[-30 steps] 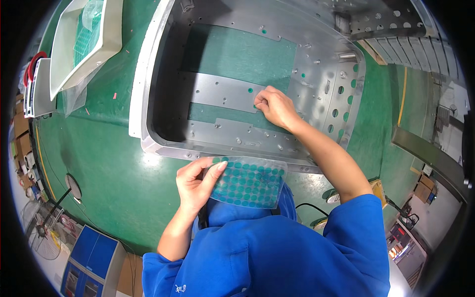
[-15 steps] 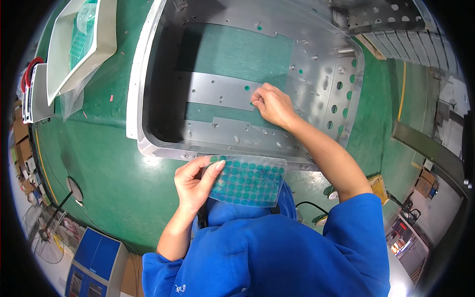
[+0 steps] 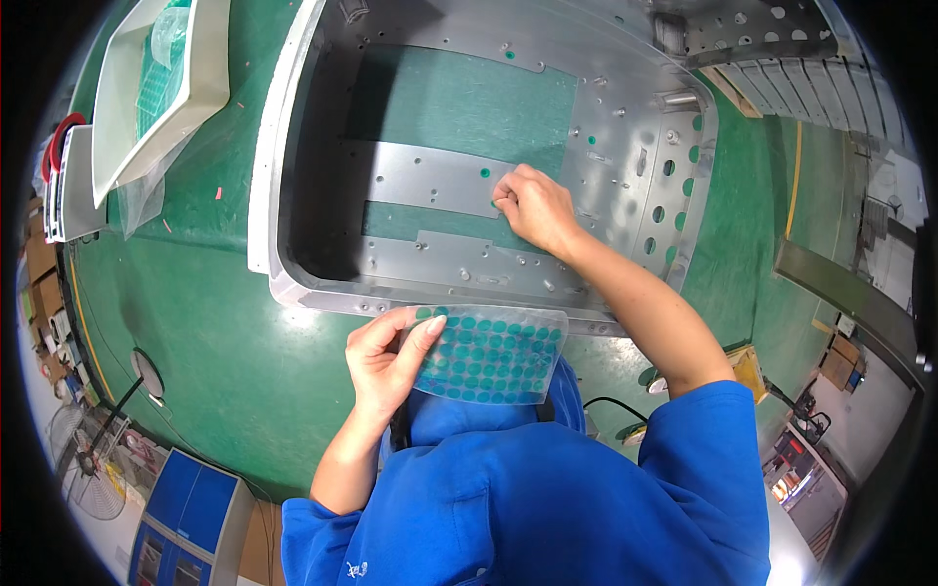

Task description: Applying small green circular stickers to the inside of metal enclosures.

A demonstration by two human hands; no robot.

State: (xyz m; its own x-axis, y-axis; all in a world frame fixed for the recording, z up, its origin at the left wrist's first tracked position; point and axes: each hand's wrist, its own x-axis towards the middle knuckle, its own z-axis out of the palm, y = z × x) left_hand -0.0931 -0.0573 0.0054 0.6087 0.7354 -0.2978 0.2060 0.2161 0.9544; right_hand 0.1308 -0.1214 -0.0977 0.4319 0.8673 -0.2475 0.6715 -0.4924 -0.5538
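Note:
My left hand [image 3: 384, 359] pinches the upper left corner of a clear sheet [image 3: 489, 356] covered with rows of round green stickers, held in front of my body. Inside a large grey metal housing [image 3: 430, 305], my right hand [image 3: 535, 207] has its fingers bunched against the crosswise metal strip [image 3: 410, 181]. A bit of a green round sticker shows at those fingertips, at the strip's right end; the rest is covered by the fingers. Just above it, another green sticker [image 3: 485, 173] lies flat on the strip. More green dots [image 3: 509, 55] sit on the far part of the housing.
A cream-coloured bin [image 3: 210, 83] with green sheets [image 3: 161, 88] in it stands at the far left. Perforated metal parts [image 3: 762, 34] are at the far right. A standing fan [image 3: 93, 464] and a blue cabinet [image 3: 186, 513] are at the near left, on the green floor [image 3: 225, 361].
Almost nothing differs. The right hand stays at the same spot on the strip with its fingers bunched, and the sheet in the left hand has tilted very slightly.

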